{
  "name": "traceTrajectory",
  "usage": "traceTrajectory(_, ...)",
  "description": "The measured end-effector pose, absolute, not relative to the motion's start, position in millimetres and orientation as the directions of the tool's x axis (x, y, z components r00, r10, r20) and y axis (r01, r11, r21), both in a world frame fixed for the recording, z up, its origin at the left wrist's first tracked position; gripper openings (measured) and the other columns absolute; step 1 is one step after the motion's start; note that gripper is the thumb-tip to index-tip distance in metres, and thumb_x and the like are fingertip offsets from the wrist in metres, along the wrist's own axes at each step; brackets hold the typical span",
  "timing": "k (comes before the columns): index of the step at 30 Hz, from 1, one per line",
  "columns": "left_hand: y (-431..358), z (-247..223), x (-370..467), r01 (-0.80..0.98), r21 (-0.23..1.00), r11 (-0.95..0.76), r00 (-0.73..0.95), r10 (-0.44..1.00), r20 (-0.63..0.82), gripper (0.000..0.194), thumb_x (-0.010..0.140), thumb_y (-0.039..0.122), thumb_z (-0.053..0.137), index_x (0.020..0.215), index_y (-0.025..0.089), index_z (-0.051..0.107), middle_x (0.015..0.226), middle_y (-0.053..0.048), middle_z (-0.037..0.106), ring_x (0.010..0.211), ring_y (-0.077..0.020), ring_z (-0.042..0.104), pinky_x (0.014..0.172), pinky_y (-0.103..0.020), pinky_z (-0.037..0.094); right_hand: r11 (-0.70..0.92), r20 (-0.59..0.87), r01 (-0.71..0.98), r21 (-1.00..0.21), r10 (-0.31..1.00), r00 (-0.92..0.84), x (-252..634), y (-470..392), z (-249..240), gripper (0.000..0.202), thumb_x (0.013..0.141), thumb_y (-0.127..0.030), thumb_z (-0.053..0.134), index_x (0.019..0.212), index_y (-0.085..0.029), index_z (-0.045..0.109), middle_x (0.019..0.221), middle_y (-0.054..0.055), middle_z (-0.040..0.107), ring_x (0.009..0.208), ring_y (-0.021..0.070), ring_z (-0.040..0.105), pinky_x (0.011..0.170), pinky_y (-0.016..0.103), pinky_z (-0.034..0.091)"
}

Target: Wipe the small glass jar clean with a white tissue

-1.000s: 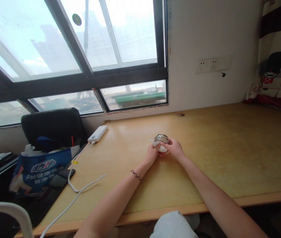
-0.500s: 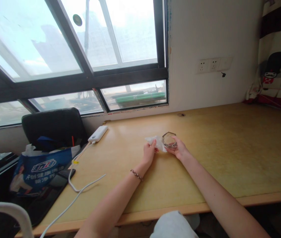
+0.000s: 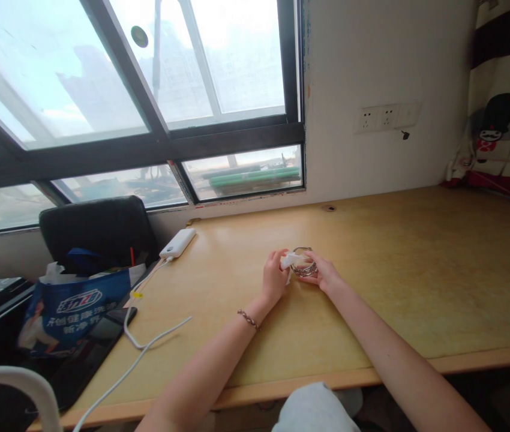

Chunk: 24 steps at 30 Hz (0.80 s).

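Note:
My right hand [image 3: 325, 273] is closed round the right side of a round, openwork metal holder [image 3: 304, 270] that looks like a small ring-shaped candle holder or ashtray. In my left hand [image 3: 274, 277], fingers pinched, is a crumpled white tissue [image 3: 289, 260]. The tissue touches or nearly touches the holder's left rim; which of the two, I cannot tell. Both hands are just above the wooden desk [image 3: 349, 318], near its middle. A braided bracelet [image 3: 248, 319] is round my left wrist. The fingertips behind the tissue are partly hidden.
On the desk's left edge lies a white power bank [image 3: 177, 243] with a white cable [image 3: 147, 345] trailing forward. Beyond that edge stand a black chair [image 3: 97, 231] and a blue bag [image 3: 79, 306]. A window and a wall with sockets [image 3: 387, 117] are behind the desk.
My left hand has turned and bunched the tissue, bringing it up against the holder's left rim. The holder has tilted and shifted slightly left in my right hand.

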<state>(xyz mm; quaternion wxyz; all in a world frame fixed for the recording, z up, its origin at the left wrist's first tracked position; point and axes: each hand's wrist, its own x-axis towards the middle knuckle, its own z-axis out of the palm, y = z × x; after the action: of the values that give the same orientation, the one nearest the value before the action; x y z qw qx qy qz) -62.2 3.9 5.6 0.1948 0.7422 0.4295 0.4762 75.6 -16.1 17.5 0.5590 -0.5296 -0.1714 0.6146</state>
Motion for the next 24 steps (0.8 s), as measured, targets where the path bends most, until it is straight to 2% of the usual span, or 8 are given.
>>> traceTrajectory(5, -1, 10, -65, 0.388, 0.590, -0.708, 0.356, 0.706, 0.613, 0.029, 0.071, 0.007, 0.047, 0.094, 0.021, 0.059, 0.102, -0.005, 0.050, 0.076, -0.0114, 0.051, 0.066, -0.023, 0.044, -0.329, -0.481, -0.499, -0.802, 0.851, 0.211, 77, -16, 19, 0.031, 0.065, -0.039, 0.061, 0.083, -0.013, 0.056, 0.062, 0.004, 0.063, 0.052, 0.0171, 0.061, 0.051, 0.035, 0.053)
traceTrajectory(10, -10, 19, -65, 0.417, 0.492, -0.764, 0.426, 0.643, 0.637, 0.024, 0.077, 0.018, 0.048, 0.099, 0.020, 0.059, 0.107, -0.007, 0.046, 0.082, -0.0130, 0.049, 0.078, -0.030, 0.043, -0.307, -0.464, -0.507, -0.805, 0.859, 0.217, 76, -16, 19, 0.037, 0.063, -0.047, 0.061, 0.080, -0.014, 0.058, 0.062, 0.003, 0.063, 0.052, 0.0167, 0.061, 0.050, 0.034, 0.053)
traceTrajectory(14, -10, 19, -62, 0.504, 0.461, -0.730, 0.381, 0.667, 0.640, 0.022, 0.082, 0.024, 0.043, 0.090, 0.020, 0.062, 0.103, -0.006, 0.047, 0.076, -0.0108, 0.049, 0.074, -0.027, 0.044, -0.314, -0.449, -0.455, -0.833, 0.864, 0.227, 75, -16, 19, 0.041, 0.063, -0.052, 0.059, 0.080, -0.014, 0.059, 0.063, 0.005, 0.064, 0.051, 0.0176, 0.061, 0.049, 0.035, 0.053)
traceTrajectory(18, -4, 12, -61, 0.519, 0.509, -0.687, 0.312, 0.706, 0.636, 0.020, 0.082, 0.027, 0.044, 0.086, 0.020, 0.062, 0.098, -0.005, 0.052, 0.072, -0.0097, 0.052, 0.068, -0.023, 0.044, -0.326, -0.425, -0.390, -0.861, 0.883, 0.201, 73, -19, 21, 0.039, 0.064, -0.049, 0.059, 0.078, -0.013, 0.058, 0.063, 0.006, 0.065, 0.052, 0.0169, 0.061, 0.048, 0.032, 0.052)
traceTrajectory(21, -1, 11, -64, 0.491, 0.515, -0.703, 0.399, 0.707, 0.584, 0.022, 0.084, 0.027, 0.041, 0.089, 0.020, 0.061, 0.089, -0.003, 0.059, 0.070, -0.0097, 0.055, 0.065, -0.021, 0.043, -0.332, -0.422, -0.373, -0.867, 0.886, 0.191, 72, -20, 22, 0.038, 0.063, -0.049, 0.060, 0.077, -0.014, 0.057, 0.061, 0.005, 0.064, 0.052, 0.0171, 0.061, 0.048, 0.032, 0.052)
traceTrajectory(24, -3, 14, -68, 0.543, 0.439, -0.716, 0.504, 0.696, 0.512, 0.027, 0.086, 0.030, 0.036, 0.099, 0.021, 0.057, 0.086, -0.003, 0.063, 0.069, -0.0106, 0.057, 0.064, -0.021, 0.042, -0.328, -0.427, -0.380, -0.865, 0.879, 0.211, 73, -19, 22, 0.040, 0.059, -0.049, 0.063, 0.077, -0.014, 0.056, 0.059, 0.004, 0.064, 0.052, 0.0180, 0.061, 0.048, 0.034, 0.052)
